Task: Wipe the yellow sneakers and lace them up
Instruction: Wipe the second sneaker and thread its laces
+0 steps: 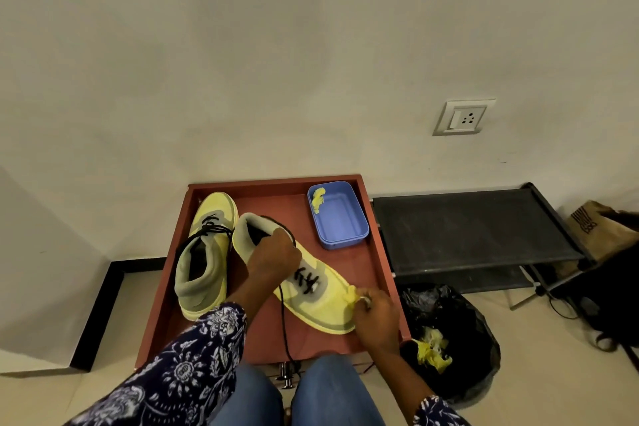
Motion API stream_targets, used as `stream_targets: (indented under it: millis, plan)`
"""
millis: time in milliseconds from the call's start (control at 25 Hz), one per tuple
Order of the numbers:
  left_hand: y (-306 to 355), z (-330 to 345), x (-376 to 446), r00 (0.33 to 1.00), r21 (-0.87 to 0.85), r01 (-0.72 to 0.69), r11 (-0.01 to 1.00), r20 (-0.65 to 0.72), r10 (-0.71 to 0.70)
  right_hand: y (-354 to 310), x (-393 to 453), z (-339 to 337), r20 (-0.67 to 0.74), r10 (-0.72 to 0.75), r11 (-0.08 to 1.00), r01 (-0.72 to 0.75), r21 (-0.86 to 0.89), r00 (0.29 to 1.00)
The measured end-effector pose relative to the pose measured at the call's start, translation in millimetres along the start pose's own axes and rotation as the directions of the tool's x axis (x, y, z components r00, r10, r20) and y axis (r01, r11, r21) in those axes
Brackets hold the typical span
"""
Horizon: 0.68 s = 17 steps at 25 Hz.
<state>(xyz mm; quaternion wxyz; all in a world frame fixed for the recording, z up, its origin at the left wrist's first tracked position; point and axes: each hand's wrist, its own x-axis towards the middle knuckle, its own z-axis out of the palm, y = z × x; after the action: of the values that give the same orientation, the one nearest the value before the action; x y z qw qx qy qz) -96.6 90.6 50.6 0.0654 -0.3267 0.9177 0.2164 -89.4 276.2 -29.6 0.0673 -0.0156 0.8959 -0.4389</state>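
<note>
Knees in blue jeans (262, 398), nearest the lens; patterned sleeve (193, 356) above them.

Left hand (273, 254): fingers curled over the collar of the near sneaker (321, 308), steadying it.

Right hand (375, 315): fingers pinching a small yellow wipe (351, 297) against the toe of that sneaker.

Near sneaker: yellow, lying on its side across the red-brown tray (375, 252), toe toward the right. Black lace (285, 322) threaded through only a few eyelets, one end trailing off the tray's front edge.

Second sneaker (204, 252): upright at the tray's left, just beside the first, lace loose.

Blue tub (340, 218): far right corner of the tray, a yellow scrap inside.

Black bin bag (456, 332): on the floor right of the tray, holding crumpled yellow wipes.

Step in hand, by judgement: wiping the toe; lacing not yet done.

Next move calls for working the wipe along the rest of the upper and sole edge while the collar grip keeps the shoe from sliding.
</note>
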Motion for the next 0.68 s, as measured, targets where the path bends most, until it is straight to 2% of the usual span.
stream_targets:
  millis: [160,320,440,520,600,680]
  plan:
    - [-13.3,-2.5,21.0,0.999,0.076,-0.052,0.996,0.013,0.052,-8.2,-4.7,23.2,0.170,-0.004,1.000,0.000,0.022,0.986]
    - [-30.6,8.9,36.0,0.982,0.059,-0.189,0.980,-0.009,0.190,-11.3,-12.7,48.3,0.337,-0.016,0.998,0.037,-0.055,0.941]
    - [-40.3,26.9,31.9,0.992,0.026,-0.110,0.994,-0.062,0.112,-11.6,-19.9,57.9,0.392,-0.031,0.994,0.069,-0.083,0.919]
    - [-46.3,35.4,22.4,0.996,-0.111,0.000,0.994,-0.087,-0.010,-10.3,-20.9,60.8,0.393,-0.033,0.994,0.071,-0.083,0.919]
    - [-52.7,42.8,15.3,0.996,-0.271,0.058,0.961,-0.045,-0.073,-8.5,-20.5,61.8,0.380,-0.046,0.993,0.082,-0.080,0.924]
    - [-58.9,53.4,11.5,0.998,-0.371,0.062,0.926,0.010,-0.063,-8.5,-20.2,60.3,0.373,-0.044,0.994,0.080,-0.080,0.927]
